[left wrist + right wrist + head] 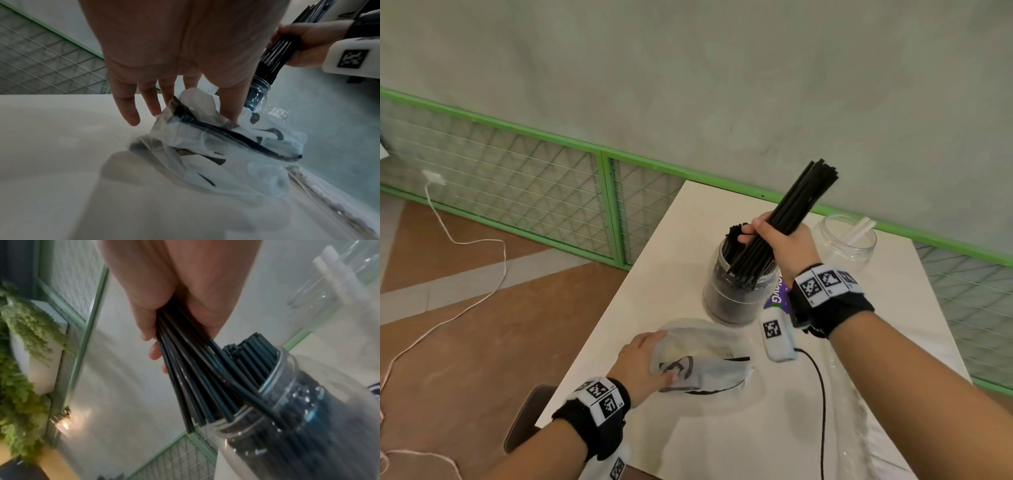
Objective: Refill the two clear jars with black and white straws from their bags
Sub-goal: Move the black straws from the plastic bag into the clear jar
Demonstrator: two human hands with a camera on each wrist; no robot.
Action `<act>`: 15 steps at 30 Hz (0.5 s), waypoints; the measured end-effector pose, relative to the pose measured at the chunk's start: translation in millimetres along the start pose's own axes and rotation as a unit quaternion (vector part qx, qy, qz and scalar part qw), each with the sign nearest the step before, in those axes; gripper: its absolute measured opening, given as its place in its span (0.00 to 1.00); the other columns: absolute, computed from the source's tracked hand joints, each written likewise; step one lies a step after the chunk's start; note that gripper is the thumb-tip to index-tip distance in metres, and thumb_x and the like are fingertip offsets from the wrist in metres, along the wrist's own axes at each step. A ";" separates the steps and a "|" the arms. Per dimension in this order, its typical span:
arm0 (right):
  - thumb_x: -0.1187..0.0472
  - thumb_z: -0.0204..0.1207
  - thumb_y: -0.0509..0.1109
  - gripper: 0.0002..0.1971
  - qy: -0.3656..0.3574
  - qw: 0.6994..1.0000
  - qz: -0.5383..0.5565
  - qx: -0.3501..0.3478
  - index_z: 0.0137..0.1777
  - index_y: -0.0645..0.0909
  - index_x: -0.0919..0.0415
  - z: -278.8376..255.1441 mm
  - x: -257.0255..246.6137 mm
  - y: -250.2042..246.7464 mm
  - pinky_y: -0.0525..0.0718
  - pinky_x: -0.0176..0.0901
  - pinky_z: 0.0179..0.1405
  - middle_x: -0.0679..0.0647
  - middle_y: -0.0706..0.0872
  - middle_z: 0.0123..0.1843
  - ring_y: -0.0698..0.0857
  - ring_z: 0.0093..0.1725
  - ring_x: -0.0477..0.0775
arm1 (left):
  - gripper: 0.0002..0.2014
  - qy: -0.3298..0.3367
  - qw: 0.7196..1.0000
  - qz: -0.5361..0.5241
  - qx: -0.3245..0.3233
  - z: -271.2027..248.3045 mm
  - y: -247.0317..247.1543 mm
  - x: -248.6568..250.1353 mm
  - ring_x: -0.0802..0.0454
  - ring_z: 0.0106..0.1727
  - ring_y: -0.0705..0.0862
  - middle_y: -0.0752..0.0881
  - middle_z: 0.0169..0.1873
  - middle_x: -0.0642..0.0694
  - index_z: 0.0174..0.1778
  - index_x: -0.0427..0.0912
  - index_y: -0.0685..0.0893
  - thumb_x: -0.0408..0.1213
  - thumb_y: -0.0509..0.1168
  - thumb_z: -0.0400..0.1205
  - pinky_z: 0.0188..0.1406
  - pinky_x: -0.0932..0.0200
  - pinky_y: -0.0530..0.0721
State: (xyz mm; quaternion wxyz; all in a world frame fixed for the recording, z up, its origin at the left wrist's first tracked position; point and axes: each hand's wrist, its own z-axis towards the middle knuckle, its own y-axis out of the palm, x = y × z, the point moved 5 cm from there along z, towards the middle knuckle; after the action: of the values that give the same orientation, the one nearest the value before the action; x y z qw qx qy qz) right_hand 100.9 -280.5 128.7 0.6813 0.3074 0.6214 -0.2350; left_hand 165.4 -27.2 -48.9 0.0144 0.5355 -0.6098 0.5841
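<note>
My right hand grips a thick bundle of black straws, tilted, with its lower ends inside the mouth of a clear jar that holds more black straws. The right wrist view shows the fingers curled round the bundle above the jar rim. A second clear jar behind it holds a few white straws. My left hand pinches a crumpled, nearly empty plastic bag on the table, thumb on top, and a stray black straw lies in the bag.
The white table ends close to my left hand. A purple-printed packet lies right of the black jar, and clear plastic wrapping lies at the front right. A black cable crosses the table. A green mesh fence stands behind.
</note>
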 end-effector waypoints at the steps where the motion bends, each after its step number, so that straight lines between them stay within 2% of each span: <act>1: 0.69 0.77 0.70 0.03 -0.007 1.000 -0.022 0.003 0.43 0.80 0.65 5.6 -0.5 -0.3 0.87 0.56 0.54 0.64 0.89 0.40 0.90 0.42 0.64 | 0.41 -0.001 1.000 -0.002 -0.002 -0.3 -0.2 0.2 0.44 0.74 0.65 0.63 0.76 0.49 0.80 0.54 0.59 0.52 0.72 0.74 0.73 0.57 0.61; 6: 0.66 0.79 0.68 0.03 -0.054 0.993 -0.107 0.013 0.44 0.78 0.64 28.1 -6.9 2.1 0.85 0.54 0.50 0.63 0.85 0.33 0.84 0.35 0.58 | 0.41 -0.008 1.000 -0.003 -0.007 -0.3 -1.8 -1.6 0.44 0.74 0.65 0.64 0.76 0.48 0.80 0.54 0.59 0.54 0.72 0.73 0.74 0.55 0.62; 10: 0.63 0.78 0.69 0.04 -0.049 0.993 -0.108 0.018 0.42 0.79 0.58 37.6 -0.8 4.0 0.85 0.58 0.51 0.56 0.85 0.31 0.83 0.36 0.60 | 0.41 -0.010 1.000 -0.007 -0.010 0.0 -3.2 -1.2 0.44 0.74 0.66 0.64 0.76 0.49 0.80 0.54 0.60 0.53 0.72 0.73 0.74 0.54 0.63; 15: 0.63 0.79 0.68 0.06 -0.066 0.994 -0.081 0.014 0.40 0.79 0.57 38.5 -2.6 7.9 0.84 0.56 0.48 0.51 0.83 0.28 0.83 0.35 0.58 | 0.40 -0.008 1.000 -0.008 -0.012 1.9 -4.5 -3.4 0.45 0.74 0.66 0.64 0.76 0.49 0.80 0.54 0.61 0.53 0.72 0.73 0.74 0.55 0.63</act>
State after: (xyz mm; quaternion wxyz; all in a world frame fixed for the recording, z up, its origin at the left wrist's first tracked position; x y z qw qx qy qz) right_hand 133.2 -302.5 133.7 0.6955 0.2496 0.5941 -0.3178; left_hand 171.0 -25.3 -48.6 0.0205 0.5453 -0.6121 0.5722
